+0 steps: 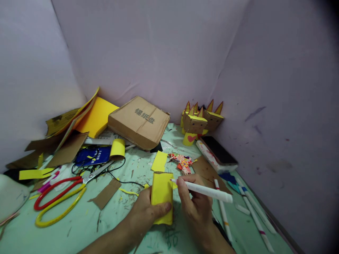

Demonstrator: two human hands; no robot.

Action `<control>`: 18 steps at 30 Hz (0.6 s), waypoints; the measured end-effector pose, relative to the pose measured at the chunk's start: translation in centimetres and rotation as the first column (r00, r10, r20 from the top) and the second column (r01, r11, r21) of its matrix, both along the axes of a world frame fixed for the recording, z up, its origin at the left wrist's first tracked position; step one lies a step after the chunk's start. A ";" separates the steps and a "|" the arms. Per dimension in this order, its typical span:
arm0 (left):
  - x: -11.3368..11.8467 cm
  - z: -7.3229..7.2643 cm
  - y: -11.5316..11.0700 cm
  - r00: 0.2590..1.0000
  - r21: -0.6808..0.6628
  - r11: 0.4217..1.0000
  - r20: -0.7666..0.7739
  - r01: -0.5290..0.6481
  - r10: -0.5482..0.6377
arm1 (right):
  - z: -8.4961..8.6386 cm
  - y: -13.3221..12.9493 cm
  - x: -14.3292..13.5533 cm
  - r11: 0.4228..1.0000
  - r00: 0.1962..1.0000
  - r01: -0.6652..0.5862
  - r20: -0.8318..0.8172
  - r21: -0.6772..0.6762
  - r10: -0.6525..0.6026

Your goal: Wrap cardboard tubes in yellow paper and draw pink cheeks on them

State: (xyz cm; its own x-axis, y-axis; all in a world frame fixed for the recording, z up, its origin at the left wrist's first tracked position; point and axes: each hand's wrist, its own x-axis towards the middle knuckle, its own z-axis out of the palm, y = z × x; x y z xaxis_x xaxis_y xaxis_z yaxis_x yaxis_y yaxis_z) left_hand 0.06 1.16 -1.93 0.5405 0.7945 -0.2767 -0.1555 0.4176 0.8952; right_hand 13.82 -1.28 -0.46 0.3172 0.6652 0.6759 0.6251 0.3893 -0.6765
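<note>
My left hand [148, 210] grips a yellow paper-covered cardboard tube [162, 192] by its lower part, thumb across the front. In my right hand [195, 201] is a white marker [209, 190], pinched like a pen. Its pinkish tip points at the upper right edge of the yellow tube; whether it touches cannot be told. Just beyond lie a yellow paper piece [159, 161] and a colourful patterned scrap [182, 161]. Several more markers [255, 218] rest on the green tabletop [119, 225] to the right of my right hand.
Red-and-yellow-handled scissors [60, 199] lie at left beside black cord and a short yellow tube [117, 149]. A cardboard box [140, 121] and yellow sheets [96, 116] stand behind. Cardboard cat-like figures [195, 123] and a phone [218, 150] on a tissue pack are back right. Pale walls enclose the table.
</note>
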 end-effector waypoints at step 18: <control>0.2 0.8 -0.1 0.997 0.030 0.999 -0.071 0.011 -0.009 | 0.0 -0.1 0.1 0.999 1.000 -0.007 0.027 -0.043 0.008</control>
State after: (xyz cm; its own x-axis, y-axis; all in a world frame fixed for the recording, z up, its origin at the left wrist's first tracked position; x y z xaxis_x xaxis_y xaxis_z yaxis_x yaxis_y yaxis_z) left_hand 0.26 1.09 -1.11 0.5285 0.7977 -0.2904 -0.0872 0.3913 0.9161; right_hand 13.89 -1.41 -0.50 0.2938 0.6962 0.6550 0.6411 0.3648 -0.6753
